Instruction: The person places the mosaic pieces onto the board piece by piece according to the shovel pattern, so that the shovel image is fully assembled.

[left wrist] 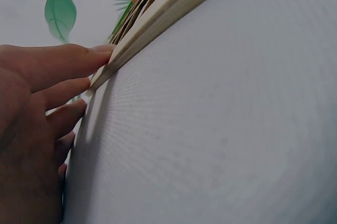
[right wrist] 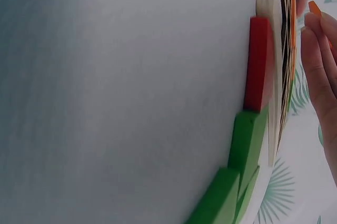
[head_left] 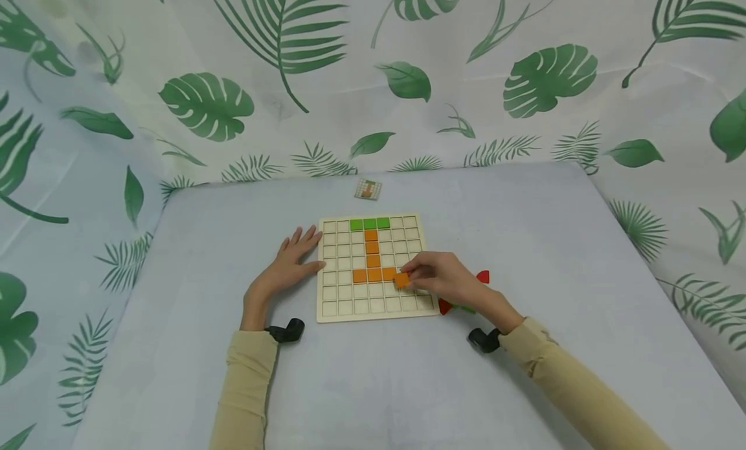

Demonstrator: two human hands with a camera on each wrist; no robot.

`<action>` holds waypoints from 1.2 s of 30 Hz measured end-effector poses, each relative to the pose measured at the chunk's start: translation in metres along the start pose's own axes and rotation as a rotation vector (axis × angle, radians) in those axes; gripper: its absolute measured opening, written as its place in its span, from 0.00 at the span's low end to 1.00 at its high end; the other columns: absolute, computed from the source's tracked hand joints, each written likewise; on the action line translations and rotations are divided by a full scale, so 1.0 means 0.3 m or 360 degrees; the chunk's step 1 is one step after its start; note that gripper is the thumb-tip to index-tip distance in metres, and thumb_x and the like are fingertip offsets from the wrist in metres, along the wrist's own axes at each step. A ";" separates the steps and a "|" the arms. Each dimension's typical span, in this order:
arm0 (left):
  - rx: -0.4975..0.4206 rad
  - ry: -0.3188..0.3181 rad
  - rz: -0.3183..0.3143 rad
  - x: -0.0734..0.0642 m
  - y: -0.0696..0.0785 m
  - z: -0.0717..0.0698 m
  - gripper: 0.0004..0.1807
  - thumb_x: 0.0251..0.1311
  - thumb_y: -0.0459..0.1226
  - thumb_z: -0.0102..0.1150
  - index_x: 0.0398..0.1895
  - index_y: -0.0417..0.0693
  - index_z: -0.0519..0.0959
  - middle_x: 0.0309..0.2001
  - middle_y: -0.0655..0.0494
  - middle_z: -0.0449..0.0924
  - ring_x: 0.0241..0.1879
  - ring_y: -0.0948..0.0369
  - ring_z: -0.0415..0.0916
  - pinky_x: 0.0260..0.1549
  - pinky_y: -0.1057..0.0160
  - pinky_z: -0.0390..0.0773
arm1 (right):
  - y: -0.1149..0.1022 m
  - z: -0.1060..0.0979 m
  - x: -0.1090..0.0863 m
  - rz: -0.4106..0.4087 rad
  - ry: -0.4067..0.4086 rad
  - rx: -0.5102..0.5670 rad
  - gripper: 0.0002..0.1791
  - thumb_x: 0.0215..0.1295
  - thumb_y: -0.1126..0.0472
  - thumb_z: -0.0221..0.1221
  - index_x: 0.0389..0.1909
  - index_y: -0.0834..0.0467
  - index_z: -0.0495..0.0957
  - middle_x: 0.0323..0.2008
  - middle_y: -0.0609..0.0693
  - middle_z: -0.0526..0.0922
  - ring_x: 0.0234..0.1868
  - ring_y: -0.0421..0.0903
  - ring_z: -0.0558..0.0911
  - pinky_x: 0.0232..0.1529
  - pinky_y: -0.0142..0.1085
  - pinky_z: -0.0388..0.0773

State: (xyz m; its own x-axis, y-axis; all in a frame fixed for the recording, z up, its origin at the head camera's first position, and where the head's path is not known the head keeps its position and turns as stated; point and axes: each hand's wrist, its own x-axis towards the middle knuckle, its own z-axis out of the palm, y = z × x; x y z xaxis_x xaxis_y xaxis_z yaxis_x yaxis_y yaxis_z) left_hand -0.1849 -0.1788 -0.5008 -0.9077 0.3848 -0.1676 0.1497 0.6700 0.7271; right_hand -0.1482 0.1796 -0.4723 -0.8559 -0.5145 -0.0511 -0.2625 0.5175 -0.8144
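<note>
Clock directions are read in the head view, with 12 o'clock at the far edge of the grid board (head_left: pixel 378 318).

- Right hand (head_left: pixel 445 278): thumb and fingers pinch a loose orange tile (head_left: pixel 401 280). The tile is over the board, off-centre toward 4 o'clock, at the 3 o'clock end of the lower orange row. Contact between tile and board cannot be told.
- Left hand (head_left: pixel 285 267): fingers extended and spread; thumb and fingertips rest on the board's 9 o'clock edge.
- Placed tiles: three green tiles (head_left: pixel 370 224) form a row at the 12 o'clock edge. Six orange tiles (head_left: pixel 373 261) form a column running toward 6 o'clock and a crosswise row at its foot.
- Pattern card (head_left: pixel 368 189): lies apart from the board, at 12 o'clock.
- Loose blocks, red (right wrist: pixel 258 66) and green (right wrist: pixel 245 140): lie beside the board at 4 o'clock, partly hidden by the right arm.
</note>
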 end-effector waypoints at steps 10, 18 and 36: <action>0.0006 -0.0001 -0.0001 0.006 0.002 -0.001 0.42 0.72 0.45 0.58 0.83 0.45 0.53 0.84 0.47 0.42 0.84 0.48 0.27 0.81 0.47 0.26 | -0.009 0.017 0.023 -0.0004 -0.0042 -0.0029 0.14 0.61 0.65 0.72 0.48 0.60 0.86 0.45 0.50 0.89 0.40 0.40 0.87 0.46 0.30 0.85; 0.0018 -0.0001 -0.0009 0.002 0.001 -0.004 0.42 0.72 0.45 0.59 0.83 0.45 0.53 0.84 0.47 0.42 0.84 0.47 0.27 0.81 0.47 0.26 | -0.041 0.044 0.052 -0.0100 -0.0096 -0.0073 0.13 0.59 0.64 0.74 0.44 0.62 0.86 0.40 0.50 0.88 0.37 0.39 0.85 0.44 0.30 0.85; 0.0013 -0.0005 -0.0010 -0.002 0.007 -0.006 0.42 0.72 0.44 0.59 0.83 0.44 0.53 0.84 0.46 0.41 0.84 0.47 0.27 0.81 0.46 0.26 | -0.079 0.091 0.101 -0.0230 -0.0176 -0.0267 0.11 0.59 0.65 0.74 0.41 0.61 0.86 0.37 0.49 0.87 0.35 0.38 0.81 0.39 0.29 0.83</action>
State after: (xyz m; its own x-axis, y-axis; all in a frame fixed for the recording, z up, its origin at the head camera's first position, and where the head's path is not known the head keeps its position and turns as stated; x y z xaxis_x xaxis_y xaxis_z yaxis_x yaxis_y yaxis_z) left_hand -0.1848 -0.1788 -0.4980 -0.9074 0.3825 -0.1739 0.1476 0.6775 0.7205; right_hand -0.1557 0.1333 -0.4703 -0.7526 -0.6584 -0.0118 -0.4568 0.5348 -0.7109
